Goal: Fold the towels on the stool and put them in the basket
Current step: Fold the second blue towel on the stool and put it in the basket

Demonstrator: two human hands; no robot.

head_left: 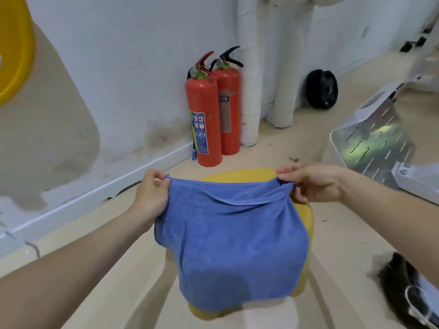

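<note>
A blue towel (pixel 232 243) hangs doubled over in front of me, its two top corners pinched up. My left hand (pixel 152 193) grips the left corner and my right hand (pixel 313 184) grips the right corner, both held level above a yellow stool (pixel 240 174). The towel covers most of the stool seat; only the far rim and a strip on the right side show. No basket is in view.
Two red fire extinguishers (pixel 209 115) stand against the white wall beyond the stool. White wrapped pipes (pixel 285 67) rise in the corner, with a black wheel (pixel 322 89) beside them. A perforated metal plate (pixel 375 141) lies right. A yellow object (pixel 14 48) sits at upper left.
</note>
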